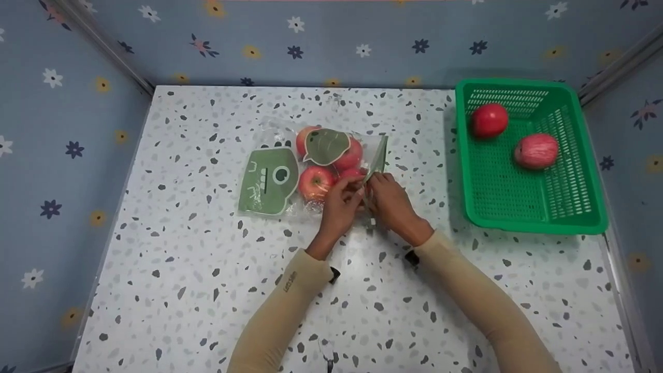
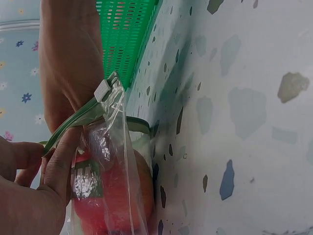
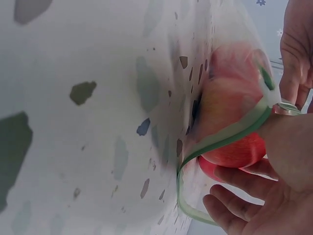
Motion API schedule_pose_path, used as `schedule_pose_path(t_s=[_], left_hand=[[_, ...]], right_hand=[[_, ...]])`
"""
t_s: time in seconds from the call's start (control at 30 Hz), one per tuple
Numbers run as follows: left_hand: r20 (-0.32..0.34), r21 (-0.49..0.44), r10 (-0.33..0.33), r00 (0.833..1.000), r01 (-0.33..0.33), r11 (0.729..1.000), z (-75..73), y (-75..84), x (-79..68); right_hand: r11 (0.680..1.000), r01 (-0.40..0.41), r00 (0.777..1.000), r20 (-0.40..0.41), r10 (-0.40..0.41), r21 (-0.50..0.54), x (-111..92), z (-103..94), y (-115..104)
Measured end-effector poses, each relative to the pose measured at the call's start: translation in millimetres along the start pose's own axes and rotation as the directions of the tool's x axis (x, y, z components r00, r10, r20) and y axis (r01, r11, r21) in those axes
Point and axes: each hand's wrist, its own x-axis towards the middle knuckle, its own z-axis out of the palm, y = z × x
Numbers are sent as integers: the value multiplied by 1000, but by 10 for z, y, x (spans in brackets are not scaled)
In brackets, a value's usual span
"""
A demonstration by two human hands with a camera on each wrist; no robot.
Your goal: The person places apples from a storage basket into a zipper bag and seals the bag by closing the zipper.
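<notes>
A clear zip bag [image 1: 272,178] with green cartoon prints lies on the table, several red apples [image 1: 317,182] inside it. My left hand [image 1: 339,204] pinches the green-edged mouth of the bag between thumb and fingers; the left wrist view shows a white slider [image 2: 102,90] at the end of the strip. Across the mouth, my right hand [image 1: 393,204] holds the same edge. In the right wrist view its thumb lies against the green strip [image 3: 230,137], with the other fingers [image 3: 234,193] bent loosely by the opening, close to an apple [image 3: 234,152]. The strip gapes in a loop there.
At the right stands a green plastic basket [image 1: 528,228] with two red apples, one smooth [image 1: 489,120] and one streaked [image 1: 537,151]. The speckled white table [image 1: 207,285] is bordered by flower-patterned blue walls [image 1: 336,46] at the back and both sides.
</notes>
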Motion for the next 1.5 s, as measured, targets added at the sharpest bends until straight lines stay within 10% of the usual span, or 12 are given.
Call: schedule_pose_path(t_s=[1.03,1.5], left_hand=[[6,-24,35,999,-35,999,-20,-26,0],[11,-58,5,1000,-4,998,-30,-34,-3]], right_hand=[[981,39,999,-12,-42,-190,-331,-528,294],[978,12,989,-140,-43,-210,-521,-937,505]])
